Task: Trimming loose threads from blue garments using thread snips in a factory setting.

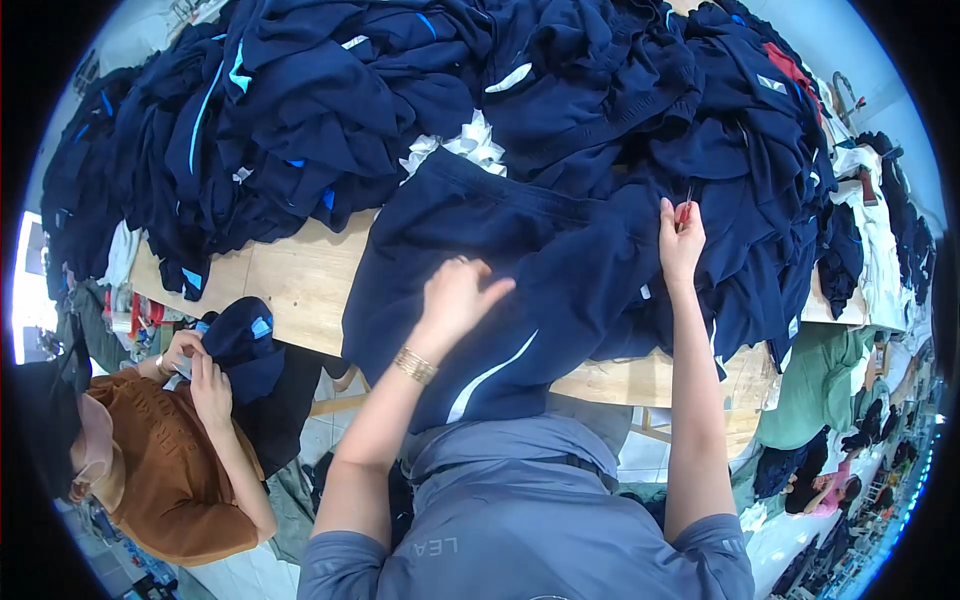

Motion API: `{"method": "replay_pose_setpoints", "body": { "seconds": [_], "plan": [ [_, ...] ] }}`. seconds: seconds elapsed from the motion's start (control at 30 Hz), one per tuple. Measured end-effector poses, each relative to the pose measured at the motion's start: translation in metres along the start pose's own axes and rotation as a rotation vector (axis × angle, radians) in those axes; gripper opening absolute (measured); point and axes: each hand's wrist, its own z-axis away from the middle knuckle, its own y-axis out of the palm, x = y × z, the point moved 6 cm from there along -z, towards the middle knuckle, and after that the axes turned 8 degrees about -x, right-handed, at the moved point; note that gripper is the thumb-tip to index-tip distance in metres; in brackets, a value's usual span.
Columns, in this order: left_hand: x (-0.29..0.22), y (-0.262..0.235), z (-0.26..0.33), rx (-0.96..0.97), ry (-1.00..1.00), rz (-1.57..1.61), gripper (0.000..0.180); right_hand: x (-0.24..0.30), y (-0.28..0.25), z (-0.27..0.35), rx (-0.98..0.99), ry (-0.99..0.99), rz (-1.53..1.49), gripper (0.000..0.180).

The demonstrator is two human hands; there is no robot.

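Left hand (460, 300) loosely spread over navy garment (550, 285), contact unclear. Right hand (682, 240) pinches small red-handled tool (685, 212). Garment drapes over table's (300, 282) near edge; looks soft, limp, fairly light, likely best gripped at waistband (530, 198). Navy clothes pile (330, 110) behind, toward far edge.

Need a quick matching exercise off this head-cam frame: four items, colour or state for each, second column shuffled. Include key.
Column one:
1. right hand
2. left hand
3. bracelet
4. co-worker's shirt

Column two:
A. brown
B. above the navy garment, nothing visibly held
C. gold-coloured
D. holding a small red-handled tool

Pairs: 1-D, 2-B, 3-C, 4-A
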Motion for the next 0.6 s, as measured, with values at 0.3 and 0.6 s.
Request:
{"method": "replay_pose_setpoints", "body": {
  "seconds": [0.3,0.6],
  "plan": [
    [0.024,0.005,0.007,0.059,-0.303,0.778,0.028,0.071,-0.02,0.028,-0.178,0.187,-0.492,0.028],
    [0.012,0.0,0.021,0.06,-0.541,1.435,0.013,0.133,0.054,0.138,0.468,0.47,-0.824,0.027]
  ]
}}
